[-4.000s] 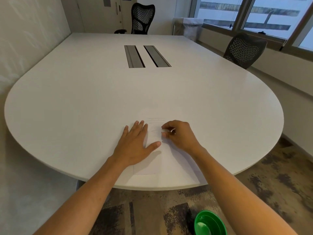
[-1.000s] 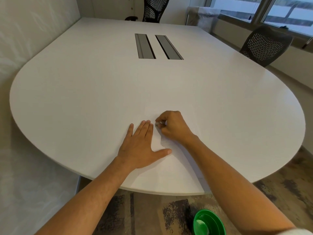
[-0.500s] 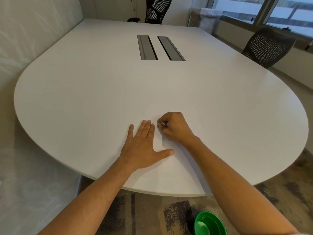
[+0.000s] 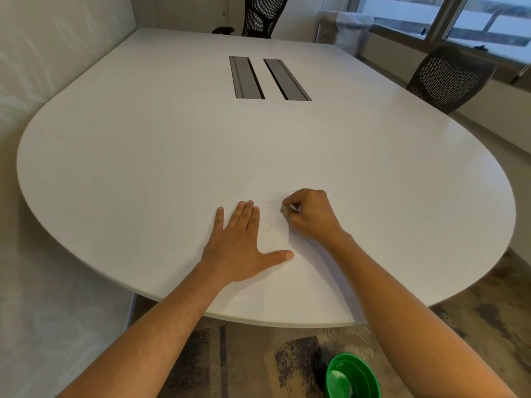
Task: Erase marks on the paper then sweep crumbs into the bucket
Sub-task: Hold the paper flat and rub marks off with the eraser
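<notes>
A white sheet of paper [image 4: 275,222] lies near the front edge of the white table [image 4: 143,156], hard to tell apart from it. Faint pencil marks [image 4: 271,196] show near the sheet's far end. My left hand [image 4: 240,245] lies flat on the paper's left side, fingers spread, thumb out to the right. My right hand [image 4: 309,215] is closed around a small eraser [image 4: 284,209], whose tip touches the paper just below the marks. A tiny dark crumb [image 4: 267,230] sits between my hands. A green bucket [image 4: 352,376] stands on the floor below the table edge, under my right forearm.
Two grey cable slots [image 4: 267,79] are set into the table's middle. One black mesh chair [image 4: 263,15] stands at the far end and another [image 4: 448,79] at the right side. A wall runs along the left; windows line the right.
My right hand with the eraser has slid to the right across the paper, uncovering the faint marks. My left hand stays flat on the sheet.
</notes>
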`<state>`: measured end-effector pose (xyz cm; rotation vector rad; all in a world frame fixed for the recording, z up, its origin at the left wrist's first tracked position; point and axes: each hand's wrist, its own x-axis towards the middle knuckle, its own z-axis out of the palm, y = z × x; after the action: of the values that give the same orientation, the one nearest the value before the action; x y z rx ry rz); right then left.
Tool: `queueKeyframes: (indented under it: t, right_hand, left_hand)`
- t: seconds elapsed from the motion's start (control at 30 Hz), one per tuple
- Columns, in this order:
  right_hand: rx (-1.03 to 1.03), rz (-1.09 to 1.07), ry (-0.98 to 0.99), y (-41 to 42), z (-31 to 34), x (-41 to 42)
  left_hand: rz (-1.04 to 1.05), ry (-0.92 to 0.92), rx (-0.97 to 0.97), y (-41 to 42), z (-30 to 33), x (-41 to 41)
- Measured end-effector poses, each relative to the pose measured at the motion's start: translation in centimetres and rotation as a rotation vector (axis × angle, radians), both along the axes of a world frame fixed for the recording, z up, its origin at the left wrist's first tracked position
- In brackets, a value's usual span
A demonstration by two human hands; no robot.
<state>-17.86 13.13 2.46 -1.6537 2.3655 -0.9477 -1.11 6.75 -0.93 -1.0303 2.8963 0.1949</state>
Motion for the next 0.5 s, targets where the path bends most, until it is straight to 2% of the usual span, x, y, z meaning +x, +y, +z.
queueKeyframes:
  t: [0.07,0.23,0.5]
  right_hand:
    - [-0.003,0.023,0.003,0.4,0.0,0.7]
    - [0.076,0.250,-0.009,2.8,-0.1,3.3]
    - [-0.013,0.039,0.008,-1.7,-0.2,0.6]
  left_hand:
    - [-0.001,0.011,-0.001,0.0,-0.1,0.0]
    - [-0.014,0.015,-0.015,0.0,-0.2,0.0]
    - [0.005,0.003,-0.027,0.0,-0.2,-0.1]
